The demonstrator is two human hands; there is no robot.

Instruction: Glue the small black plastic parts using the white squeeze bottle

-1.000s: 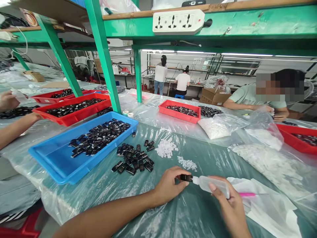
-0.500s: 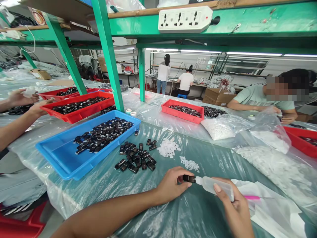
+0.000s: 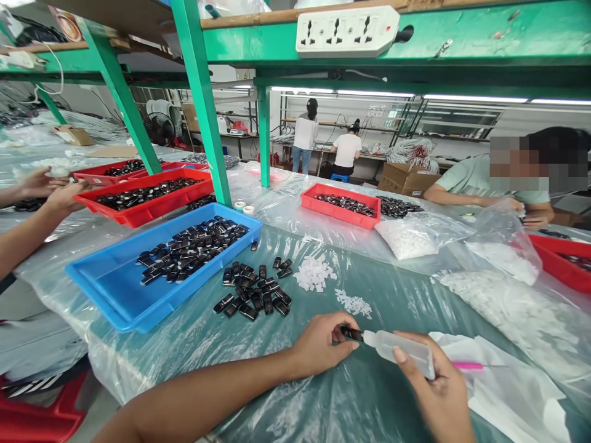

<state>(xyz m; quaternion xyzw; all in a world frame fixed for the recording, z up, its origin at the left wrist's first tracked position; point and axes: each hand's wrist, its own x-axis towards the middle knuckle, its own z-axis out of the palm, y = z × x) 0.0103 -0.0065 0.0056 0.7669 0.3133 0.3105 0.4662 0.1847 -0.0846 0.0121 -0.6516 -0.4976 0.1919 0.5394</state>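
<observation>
Between the thumb and fingers of my left hand is a small black part. My right hand grips a translucent white bottle, its nozzle pointing left and meeting the black part's right end. Whether the tip touches the part or enters it is too small to tell. Behind my left hand lie a loose pile of black parts, a heap of white square pieces and a smaller heap of tiny white bits.
A blue tray of black parts stands at left, with red trays beyond it. A pink-handled tool lies on white sheets at right. Bags of white pieces lie behind. Co-workers sit at left and right.
The bottle and black part have shifted very slightly in my hands, while both hands stay nearly in place. At left, a co-worker's hands have moved closer together.
</observation>
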